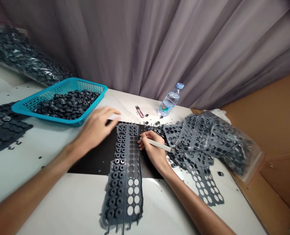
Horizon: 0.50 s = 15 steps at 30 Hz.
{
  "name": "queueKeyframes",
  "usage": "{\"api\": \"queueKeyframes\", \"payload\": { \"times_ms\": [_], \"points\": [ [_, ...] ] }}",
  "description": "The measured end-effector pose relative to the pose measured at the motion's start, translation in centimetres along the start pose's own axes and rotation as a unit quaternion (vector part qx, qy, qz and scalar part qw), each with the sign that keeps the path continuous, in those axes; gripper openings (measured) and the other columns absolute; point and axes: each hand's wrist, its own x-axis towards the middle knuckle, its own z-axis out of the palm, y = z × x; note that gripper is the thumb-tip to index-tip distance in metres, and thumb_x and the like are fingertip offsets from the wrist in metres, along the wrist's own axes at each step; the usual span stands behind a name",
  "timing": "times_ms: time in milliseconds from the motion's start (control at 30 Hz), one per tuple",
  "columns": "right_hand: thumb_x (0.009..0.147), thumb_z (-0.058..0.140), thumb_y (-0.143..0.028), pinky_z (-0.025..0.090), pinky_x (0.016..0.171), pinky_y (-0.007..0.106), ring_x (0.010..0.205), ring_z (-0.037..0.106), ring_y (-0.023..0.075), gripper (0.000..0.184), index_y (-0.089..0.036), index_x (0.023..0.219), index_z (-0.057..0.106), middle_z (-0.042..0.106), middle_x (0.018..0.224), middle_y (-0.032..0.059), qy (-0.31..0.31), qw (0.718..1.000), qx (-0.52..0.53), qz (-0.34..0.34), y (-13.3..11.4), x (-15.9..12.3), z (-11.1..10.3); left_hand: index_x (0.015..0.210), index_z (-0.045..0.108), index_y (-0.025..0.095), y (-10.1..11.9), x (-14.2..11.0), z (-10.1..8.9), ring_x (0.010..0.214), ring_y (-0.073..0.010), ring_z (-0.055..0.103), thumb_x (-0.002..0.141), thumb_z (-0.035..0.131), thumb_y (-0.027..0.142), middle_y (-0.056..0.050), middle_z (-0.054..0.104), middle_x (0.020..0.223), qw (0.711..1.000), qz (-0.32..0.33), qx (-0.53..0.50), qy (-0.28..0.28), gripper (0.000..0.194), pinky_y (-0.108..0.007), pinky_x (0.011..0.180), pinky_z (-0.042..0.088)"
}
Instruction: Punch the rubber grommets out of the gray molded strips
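A long dark rubber sheet of round parts (125, 182) lies lengthwise before me, partly over a black mat (91, 163). Ring-shaped parts fill its left columns; much of the right side is open holes. My right hand (154, 151) grips a whitish pen-like tool (161, 145) at the sheet's upper right edge; its tip is hidden by the fingers. Slightly blurred, my left hand (98, 125) hovers between the sheet and a blue basket (24, 107), fingers apart and nothing seen in them. Small black rubber parts (71, 104) are heaped in the basket.
Punched-out sheets (196, 130) and loose bits pile up at right beside a clear bag (245, 160). A water bottle (168, 103) and pink thread snips (140, 112) stand and lie behind. A full bag (24, 57) and another sheet (2, 130) are at left.
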Motion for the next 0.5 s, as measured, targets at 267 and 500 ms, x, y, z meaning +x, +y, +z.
{"api": "queueKeyframes", "payload": {
  "times_ms": [267,500],
  "points": [
    [0.094,0.058,-0.034,0.052,0.050,0.022,0.057,0.066,0.0141,0.017,-0.020,0.087,0.064,0.071,0.073,0.0018,-0.051,0.998,-0.023,0.003,-0.7,-1.1,-0.6,0.134,0.054,0.028,3.1,-2.5,1.7,0.093,-0.0214,0.064,0.097,0.063,0.046,-0.002,0.062,0.101,0.964,0.011,-0.086,-0.250,0.042,-0.034,0.085,0.049],
    [0.091,0.058,-0.029,0.053,0.047,0.022,0.057,0.067,0.0147,0.013,-0.018,0.086,0.063,0.071,0.073,0.0031,-0.091,0.995,0.016,0.039,-1.2,-1.2,-0.7,0.112,0.065,0.027,2.9,-1.7,2.1,0.099,-0.0228,0.060,0.100,0.059,0.041,-0.002,0.064,0.101,0.977,0.040,-0.071,-0.199,0.019,-0.038,0.093,0.046]
  ]
}}
